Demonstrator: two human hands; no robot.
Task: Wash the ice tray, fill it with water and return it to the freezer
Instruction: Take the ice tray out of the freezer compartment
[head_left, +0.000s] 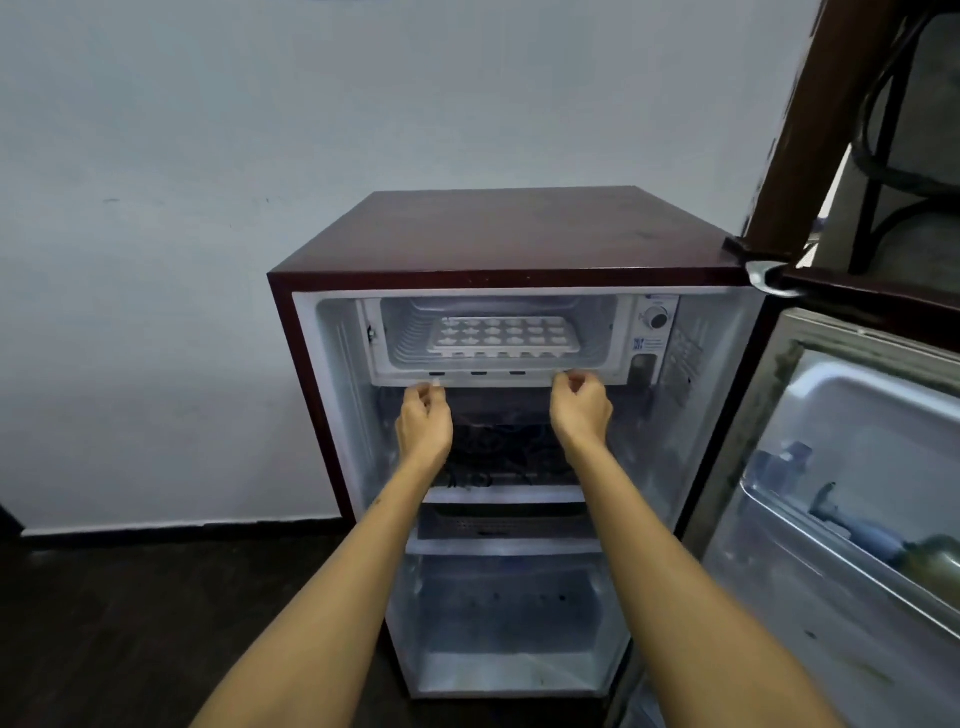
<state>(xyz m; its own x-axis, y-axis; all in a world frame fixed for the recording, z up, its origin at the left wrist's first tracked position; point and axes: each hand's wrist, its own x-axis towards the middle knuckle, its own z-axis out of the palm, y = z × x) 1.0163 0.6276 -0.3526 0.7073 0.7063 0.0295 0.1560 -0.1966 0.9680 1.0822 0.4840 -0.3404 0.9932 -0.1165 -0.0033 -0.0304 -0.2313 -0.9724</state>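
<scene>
Two bare hands are reaching up to the front of the freezer compartment at the top of a small dark red fridge. Its door is standing wide open to the right. Inside the compartment, the white ice tray is lying flat on the compartment floor, its long side facing outward and its rows of cells showing pale, rounded contents; whether that is water or ice cannot be told. Neither hand is touching the tray. Just below the compartment opening, the left hand is showing its back to the camera with its fingers curled inward, and a small pale edge is showing at its fingertips; whether its grip is closing on anything there cannot be told. To the right, the right hand is sitting at the same height, its fingers likewise curled at the lower lip of the compartment front, and whether that grip is holding anything is just as unclear. A round thermostat dial is sitting to the right of the compartment. Below the hands, a shelf is carrying a dark tangle of things too blurred to name, and door racks are holding a few blurred items.
</scene>
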